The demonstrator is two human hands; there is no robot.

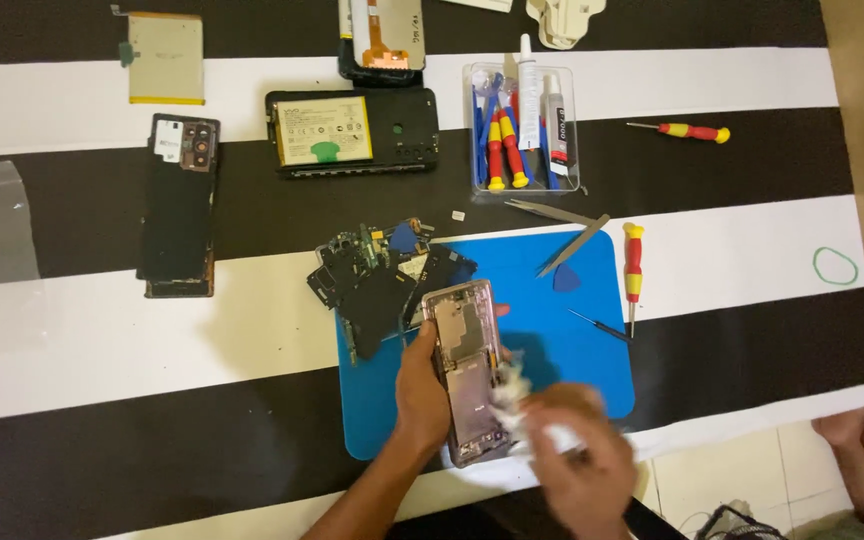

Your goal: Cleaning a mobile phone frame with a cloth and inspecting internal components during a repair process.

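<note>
My left hand (pixel 422 390) grips an opened phone frame (pixel 462 360), pinkish metal with its insides showing, held lengthwise over a blue work mat (pixel 572 330). Blurred with motion, my right hand (pixel 577 450) holds a white tissue wad (pixel 517 395) pressed against the frame's right side. A pile of black phone parts and circuit boards (pixel 377 275) lies just above my left hand at the mat's upper left corner.
On the mat: metal tweezers (pixel 572 240), a blue pick (pixel 565 278), a thin screwdriver bit (pixel 597 325). A red-yellow screwdriver (pixel 633 270), a clear tool tray (pixel 522 130), a phone body with battery (pixel 352 130), a black back cover (pixel 180 205), a loose battery (pixel 165 58), a green band (pixel 835 266).
</note>
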